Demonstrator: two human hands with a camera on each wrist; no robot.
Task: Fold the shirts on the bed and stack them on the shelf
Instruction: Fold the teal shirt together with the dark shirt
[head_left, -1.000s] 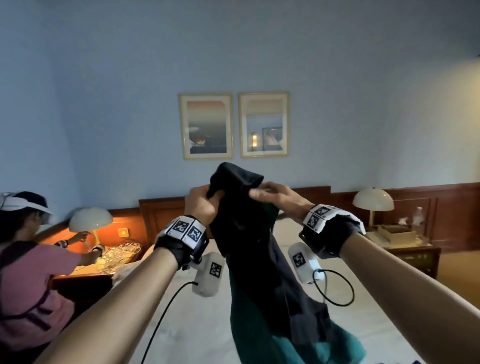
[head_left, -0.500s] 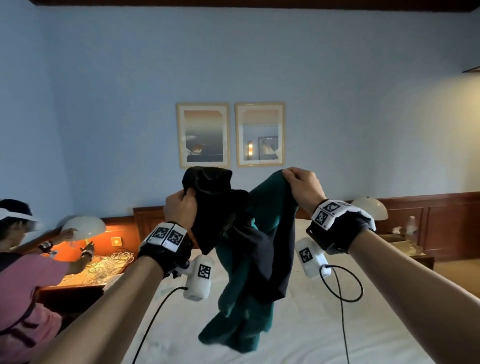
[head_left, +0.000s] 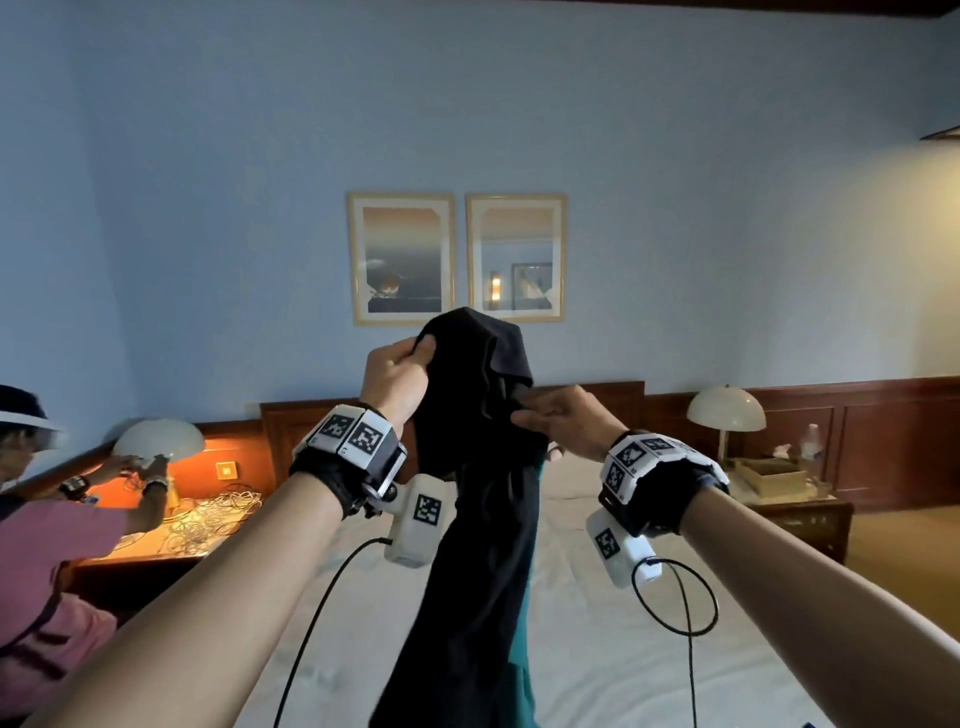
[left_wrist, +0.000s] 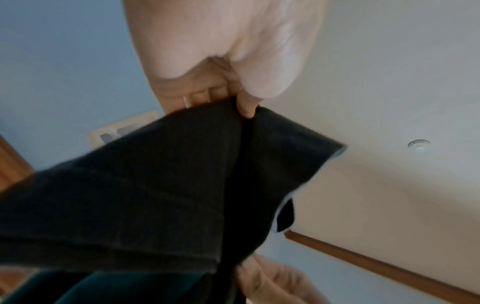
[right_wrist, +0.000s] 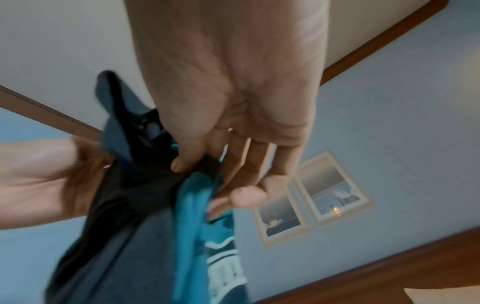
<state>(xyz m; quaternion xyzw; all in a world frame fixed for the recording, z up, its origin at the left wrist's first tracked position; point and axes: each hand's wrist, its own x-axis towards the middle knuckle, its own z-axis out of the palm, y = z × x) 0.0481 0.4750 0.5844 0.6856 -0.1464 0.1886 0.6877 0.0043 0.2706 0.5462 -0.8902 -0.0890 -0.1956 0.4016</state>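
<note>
We hold a dark, near-black cotton shirt (head_left: 478, 467) up in front of us above the white-sheeted bed (head_left: 597, 623), its long axis running straight up and down: the bunched top sits level with the picture frames and the loose end hangs toward the mattress. Our left hand (head_left: 397, 376) has its grip clenched on the top of that dark cloth, thumb and fingers pinching a fold. Our right hand (head_left: 563, 423), a little lower and just beside the left, pinches the same bundle between thumb and forefinger, its other fingers extended. A teal shirt with white lettering (right_wrist: 200, 222) hangs tangled behind the dark one, also vertical, its edge showing along the right side. On the right bedside worktop (head_left: 795, 501) a shallow wooden tray (head_left: 769, 470) sits under a white dome lamp (head_left: 726, 410); what lies in it we cannot tell. Another person in a pink top (head_left: 47, 561) reaches toward the left bedside worktop, where pale cables (head_left: 208, 519) lie heaped
</note>
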